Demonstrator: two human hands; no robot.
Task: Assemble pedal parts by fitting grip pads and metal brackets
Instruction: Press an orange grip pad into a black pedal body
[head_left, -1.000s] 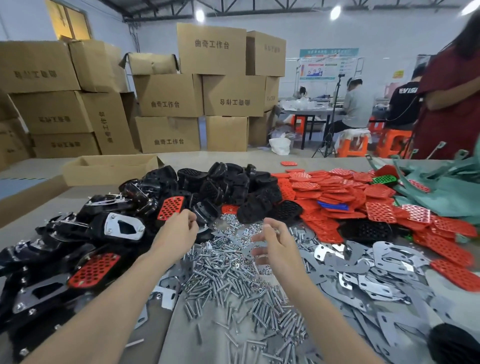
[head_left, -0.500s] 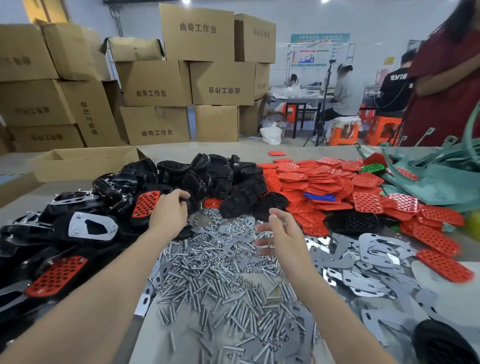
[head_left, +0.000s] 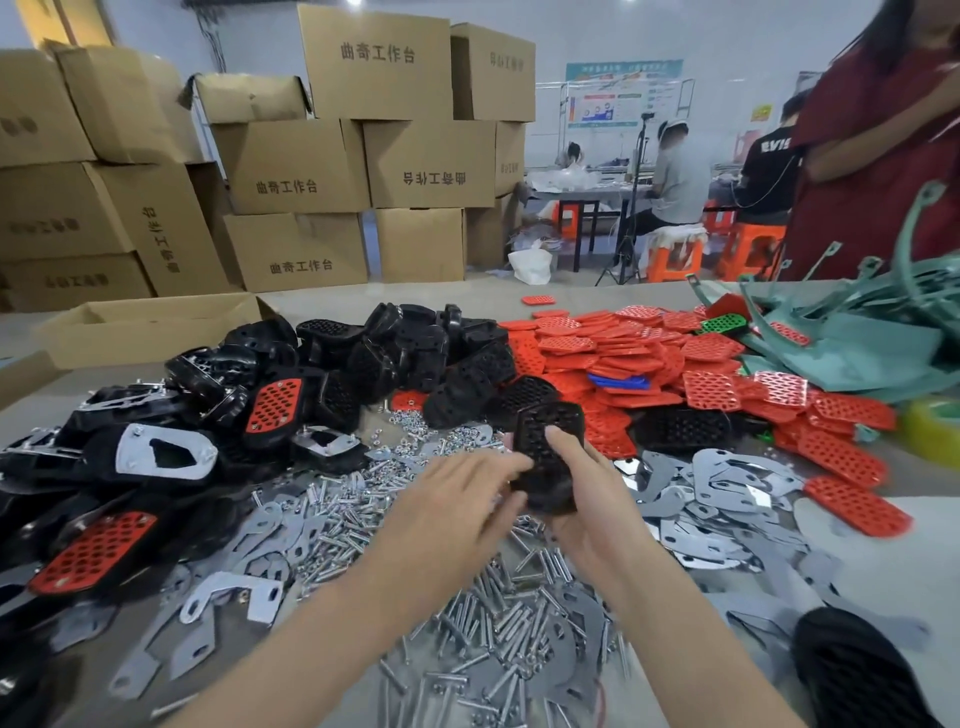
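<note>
A black perforated pedal body (head_left: 545, 457) is held up above the table's middle. My right hand (head_left: 587, 499) grips it from the right, thumb on its face. The fingers of my left hand (head_left: 457, 499) touch its left edge; motion blur hides whether they curl round it. Behind it lies a heap of black pedal bodies (head_left: 405, 353), some fitted with red pads. Red grip pads (head_left: 623, 353) are piled at the back right. Flat metal brackets (head_left: 727, 493) spread out on the right. Loose bolts and nuts (head_left: 498, 623) cover the table under my arms.
An open cardboard tray (head_left: 145, 327) sits at the back left, with stacked cartons (head_left: 291, 166) behind it. Teal metal frames (head_left: 857, 332) and a yellow tape roll (head_left: 935, 431) lie at the far right. A person in dark red (head_left: 883, 145) stands by the right edge.
Both hands came together from the piles. My right hand now holds a black pedal body that it did not have before, and my left hand has moved right to meet it.
</note>
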